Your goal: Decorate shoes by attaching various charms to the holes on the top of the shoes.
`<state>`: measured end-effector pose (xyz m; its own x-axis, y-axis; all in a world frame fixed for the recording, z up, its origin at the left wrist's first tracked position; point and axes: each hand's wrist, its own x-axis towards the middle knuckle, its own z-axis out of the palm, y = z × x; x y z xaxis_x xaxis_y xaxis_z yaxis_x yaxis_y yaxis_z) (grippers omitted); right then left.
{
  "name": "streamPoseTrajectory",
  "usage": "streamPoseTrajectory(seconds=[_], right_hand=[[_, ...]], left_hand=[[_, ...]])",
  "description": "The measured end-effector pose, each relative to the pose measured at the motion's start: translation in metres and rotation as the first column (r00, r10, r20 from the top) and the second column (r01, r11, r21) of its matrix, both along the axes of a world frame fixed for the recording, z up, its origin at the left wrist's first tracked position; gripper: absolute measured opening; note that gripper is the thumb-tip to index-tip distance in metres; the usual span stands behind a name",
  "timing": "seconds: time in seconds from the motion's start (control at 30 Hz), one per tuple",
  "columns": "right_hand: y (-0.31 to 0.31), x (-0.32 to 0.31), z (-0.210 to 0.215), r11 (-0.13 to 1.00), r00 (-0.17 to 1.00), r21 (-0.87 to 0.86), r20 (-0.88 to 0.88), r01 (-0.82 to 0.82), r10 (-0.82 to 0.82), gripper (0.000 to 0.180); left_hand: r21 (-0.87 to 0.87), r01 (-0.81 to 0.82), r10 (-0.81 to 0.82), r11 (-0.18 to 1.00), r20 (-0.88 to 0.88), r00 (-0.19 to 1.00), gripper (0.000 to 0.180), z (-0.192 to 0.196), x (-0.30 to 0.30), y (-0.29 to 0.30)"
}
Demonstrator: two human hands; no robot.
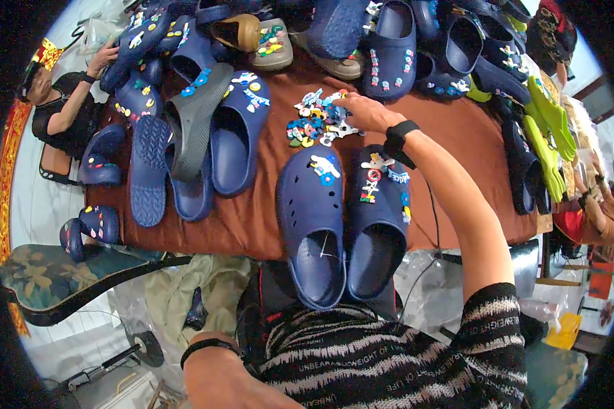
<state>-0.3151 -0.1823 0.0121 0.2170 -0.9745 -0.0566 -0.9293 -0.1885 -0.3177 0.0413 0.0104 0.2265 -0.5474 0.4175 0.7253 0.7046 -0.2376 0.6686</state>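
My right hand (368, 112) reaches over a small pile of colourful shoe charms (314, 116), its fingers apart and touching the pile's right side. Just below the pile, two dark blue clogs lie side by side, toes pointing away from me. On the left clog (314, 198) are a white figure charm and a blue flower charm near the toe; its other visible holes are bare. Several charms cover the toe and outer side of the right clog (378, 204). My left hand (215, 337) is low by my body at the lower left, its fingers hidden.
Decorated blue clogs (239, 136) stand left on the brown cloth (443, 136), beside a dark grey clog (196, 123). More clogs line the far edge; lime green clogs (549, 136) are at right. A person (65, 102) handles clogs at far left. A stool (75, 273) stands lower left.
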Motion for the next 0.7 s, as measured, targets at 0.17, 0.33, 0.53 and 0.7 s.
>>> streamPoseTrajectory(seconds=[0.17,0.33,0.53,0.7], right_hand=[[-0.009,0.001,-0.002,0.998,0.999,-0.054,0.030,0.016,-0.015,0.044],[-0.036,0.003,-0.007,0.983,1.000,-0.183,0.026,0.008,-0.004,0.035],[-0.073,0.031,-0.015,0.977,0.999,-0.212,-0.048,0.001,-0.012,0.037],[-0.085,0.032,-0.027,0.988,0.981,-0.149,-0.183,0.032,-0.059,0.034]], left_hand=[[-0.116,0.004,-0.006,0.993,-0.022,1.000,0.034,0.001,0.003,-0.003],[0.005,0.150,-0.149,0.989,-0.060,0.987,0.034,0.007,0.000,-0.006],[0.130,0.218,-0.212,0.967,-0.063,0.975,0.037,0.001,0.011,-0.007],[0.059,0.232,-0.232,0.971,-0.019,0.973,0.036,-0.002,0.006,-0.013]])
